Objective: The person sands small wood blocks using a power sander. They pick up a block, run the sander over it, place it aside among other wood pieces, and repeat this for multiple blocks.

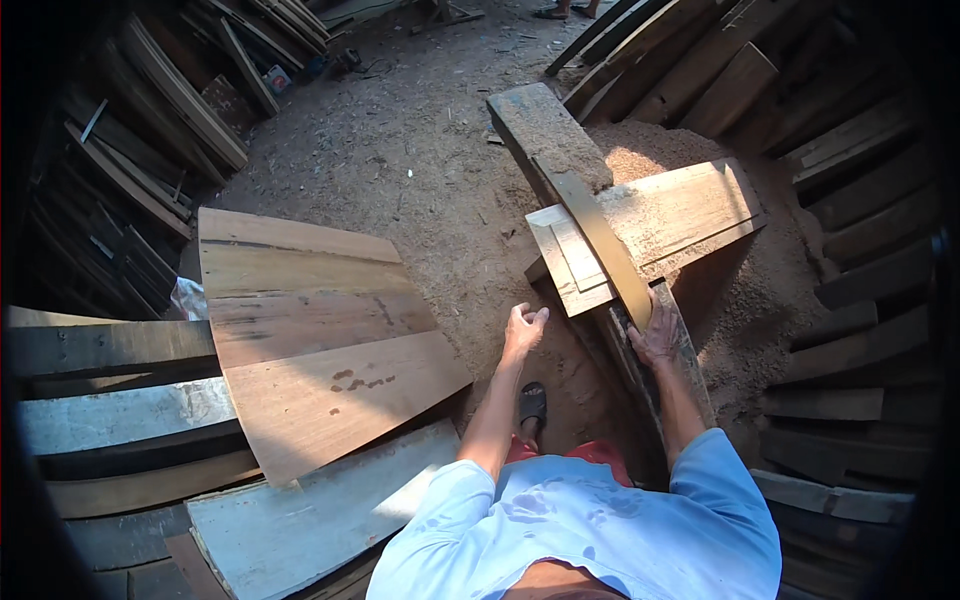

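My right hand (657, 338) grips the near end of a long, narrow wooden strip (598, 238), its thumb on one side and its fingers on the other. The strip slants across a pale wooden panel (690, 208) with grooved lines along its edges. That panel lies crosswise on a long, heavy timber beam (548, 130) strewn with sawdust. To the left of the beam, my left hand (525, 328) hangs in the air, fingers loosely curled and thumb apart, with nothing visible in it. The underside of my right hand's grip is hidden.
A wide board of joined planks (330, 330) leans at the left, above a pale bluish board (330, 510). Stacked planks (850, 340) line the right side, and more timber (170, 80) stands at the far left. Sawdust (650, 150) is heaped beside the beam. Someone's feet (565, 10) show at the top.
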Action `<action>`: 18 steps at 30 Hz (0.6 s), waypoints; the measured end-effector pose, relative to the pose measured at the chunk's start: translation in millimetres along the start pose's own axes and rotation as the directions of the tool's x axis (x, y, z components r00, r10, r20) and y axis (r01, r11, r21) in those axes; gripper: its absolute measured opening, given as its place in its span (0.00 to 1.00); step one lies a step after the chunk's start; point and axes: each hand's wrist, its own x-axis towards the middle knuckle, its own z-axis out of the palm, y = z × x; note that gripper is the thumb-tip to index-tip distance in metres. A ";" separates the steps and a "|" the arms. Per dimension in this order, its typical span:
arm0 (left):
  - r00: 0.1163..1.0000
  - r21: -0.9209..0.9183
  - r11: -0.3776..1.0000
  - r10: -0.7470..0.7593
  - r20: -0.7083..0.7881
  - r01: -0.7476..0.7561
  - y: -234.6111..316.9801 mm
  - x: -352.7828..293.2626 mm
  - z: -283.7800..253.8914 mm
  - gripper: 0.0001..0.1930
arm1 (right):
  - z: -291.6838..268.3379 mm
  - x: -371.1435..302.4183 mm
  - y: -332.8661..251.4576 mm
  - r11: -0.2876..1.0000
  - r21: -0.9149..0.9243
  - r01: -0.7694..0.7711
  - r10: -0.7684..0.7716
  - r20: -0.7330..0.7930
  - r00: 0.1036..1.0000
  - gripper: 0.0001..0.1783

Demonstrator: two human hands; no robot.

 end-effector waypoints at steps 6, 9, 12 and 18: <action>0.975 -0.159 0.971 0.195 0.108 -0.177 20.5 53.7 59.5 0.13 | -2.1 0.2 -10.2 0.996 0.091 0.001 -0.002 0.011 1.000 0.54; 0.970 -0.131 0.977 0.189 0.152 -0.170 5.4 65.0 64.9 0.14 | -1.6 -3.8 -2.8 0.996 0.077 -0.046 0.050 -0.048 0.998 0.51; 0.949 -0.123 0.981 0.178 0.261 -0.150 11.9 71.6 63.6 0.13 | -2.9 -22.8 1.7 0.991 0.085 -0.102 0.114 -0.153 0.982 0.49; 0.964 -0.449 0.886 0.009 0.266 0.115 34.9 26.7 58.8 0.06 | -24.6 -158.1 -24.8 0.946 0.322 -0.017 0.063 -0.134 0.989 0.32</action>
